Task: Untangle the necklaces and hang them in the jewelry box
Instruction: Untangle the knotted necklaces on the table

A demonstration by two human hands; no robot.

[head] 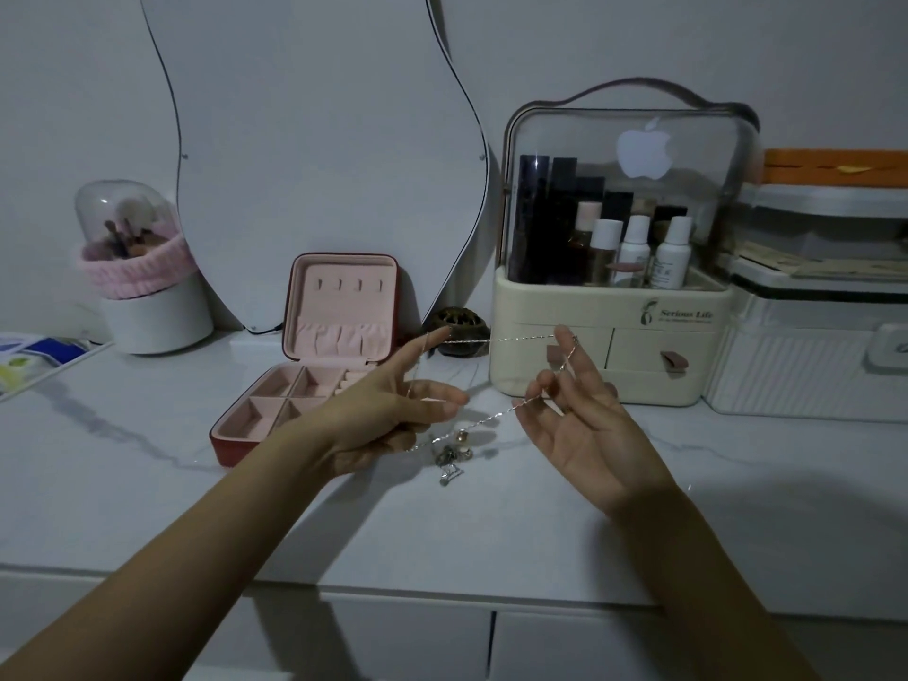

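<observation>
**Necklaces Not Yet Hung**

On the marble tabletop point(147, 484), the jewelry box point(314, 366) stands open, its hooks bare. Left hand point(378, 415) and right hand point(584, 430), fingers spread, stretch one silver chain point(496, 340) between them; tangled necklaces point(449, 457) dangle below, unsorted.

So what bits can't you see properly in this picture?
Head view only:
- How many necklaces make up the tangle: too small and dim, partly behind the left hand.
- Front compartments of the jewelry box: covered by the left forearm.
- Brushes in the domed holder: blurred.
- Blue papers: cut off at the left edge.
</observation>
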